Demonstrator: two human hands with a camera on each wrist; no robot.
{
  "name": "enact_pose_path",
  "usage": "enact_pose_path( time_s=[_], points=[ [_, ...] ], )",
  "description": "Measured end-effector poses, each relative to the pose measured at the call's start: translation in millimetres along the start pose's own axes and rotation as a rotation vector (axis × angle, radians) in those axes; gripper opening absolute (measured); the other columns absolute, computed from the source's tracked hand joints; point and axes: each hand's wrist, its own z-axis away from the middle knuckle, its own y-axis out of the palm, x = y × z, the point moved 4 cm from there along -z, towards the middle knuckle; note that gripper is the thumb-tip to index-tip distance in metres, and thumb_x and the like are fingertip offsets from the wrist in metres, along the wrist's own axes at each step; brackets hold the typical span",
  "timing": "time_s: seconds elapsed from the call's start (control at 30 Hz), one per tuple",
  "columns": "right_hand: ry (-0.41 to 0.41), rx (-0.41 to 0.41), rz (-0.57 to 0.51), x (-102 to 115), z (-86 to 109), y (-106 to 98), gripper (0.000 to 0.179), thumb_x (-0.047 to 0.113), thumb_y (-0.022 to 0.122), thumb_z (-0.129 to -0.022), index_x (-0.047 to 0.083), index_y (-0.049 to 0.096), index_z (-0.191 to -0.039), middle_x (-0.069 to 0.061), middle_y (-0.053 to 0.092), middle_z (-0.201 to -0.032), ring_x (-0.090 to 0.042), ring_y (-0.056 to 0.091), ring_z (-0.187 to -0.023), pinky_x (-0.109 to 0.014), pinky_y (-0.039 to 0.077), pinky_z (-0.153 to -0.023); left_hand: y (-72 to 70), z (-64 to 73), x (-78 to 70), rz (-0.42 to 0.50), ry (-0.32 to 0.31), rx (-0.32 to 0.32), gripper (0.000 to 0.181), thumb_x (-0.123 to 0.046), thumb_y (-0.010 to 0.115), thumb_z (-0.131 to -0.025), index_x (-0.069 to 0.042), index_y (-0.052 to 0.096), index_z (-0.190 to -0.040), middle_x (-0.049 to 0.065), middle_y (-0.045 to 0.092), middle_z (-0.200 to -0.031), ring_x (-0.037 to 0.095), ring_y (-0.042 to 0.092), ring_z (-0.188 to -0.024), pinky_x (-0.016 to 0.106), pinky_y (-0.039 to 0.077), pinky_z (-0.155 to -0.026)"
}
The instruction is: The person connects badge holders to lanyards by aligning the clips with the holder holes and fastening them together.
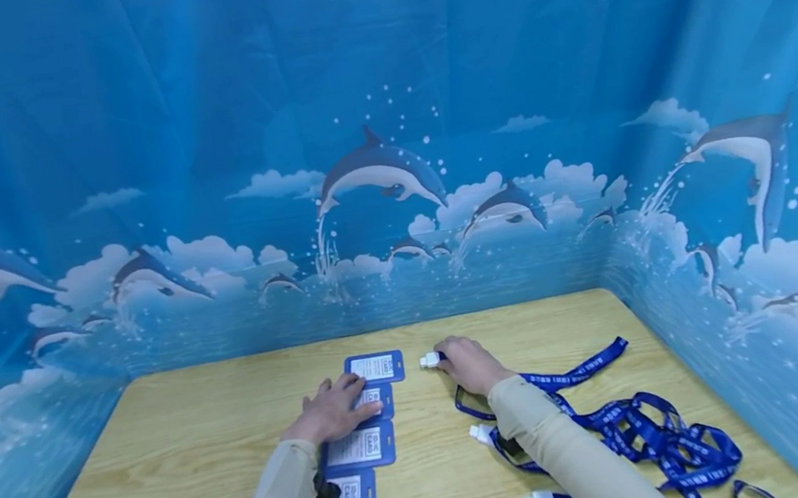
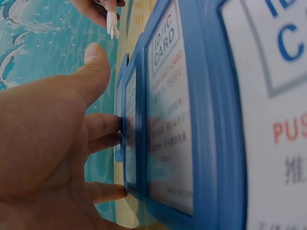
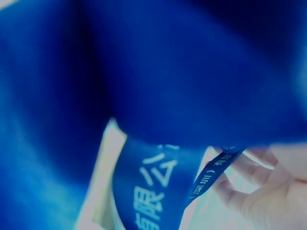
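- Our right hand (image 1: 470, 364) grips a lanyard (image 1: 442, 356), its white clip (image 1: 430, 360) just right of the farthest card holder (image 1: 377, 367).
- Our left hand (image 1: 335, 409), fingers extended, lies nearer, touching that holder, whose long axis points clipward.

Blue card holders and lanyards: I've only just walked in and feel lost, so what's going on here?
A person's left hand touches the far end of a column of blue card holders. The right hand grips a blue lanyard near its white clip, which is just right of the farthest holder, with a gap between them. More lanyards lie to the right, some tangled on the table.
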Motion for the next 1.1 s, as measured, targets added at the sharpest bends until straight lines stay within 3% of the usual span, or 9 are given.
enact_pose_path(
  time_s=[0.9, 1.1],
  points=[
    [0.010, 0.011, -0.001, 0.8, -1.9, 0.6, 0.023, 0.013, 0.065, -0.099, 0.006, 0.070, -0.121, -0.011, 0.070, -0.116, -0.028, 0.067, -0.109, -0.043, 0.058, -0.094, 1.0, 0.4, 0.0, 0.017, -0.023, -0.008, 0.076, -0.062, 0.053, -0.097, -0.013, 0.043, -0.154, 0.013, 0.032, -0.164, 0.052, 0.019, -0.150, 0.079, 0.012, -0.115],
    [-0.020, 0.000, 0.000, 0.7, -0.8, 3.2, 0.019, 0.011, 0.066, -0.098, 0.005, 0.071, -0.116, -0.012, 0.071, -0.111, -0.027, 0.068, -0.105, -0.042, 0.059, -0.091, 3.2, -0.3, 1.6, 0.000, 0.009, -0.025, 0.075, -0.061, 0.053, -0.098, -0.011, 0.044, -0.153, 0.013, 0.034, -0.163, 0.053, 0.022, -0.148, 0.082, 0.015, -0.112]
  ],
)
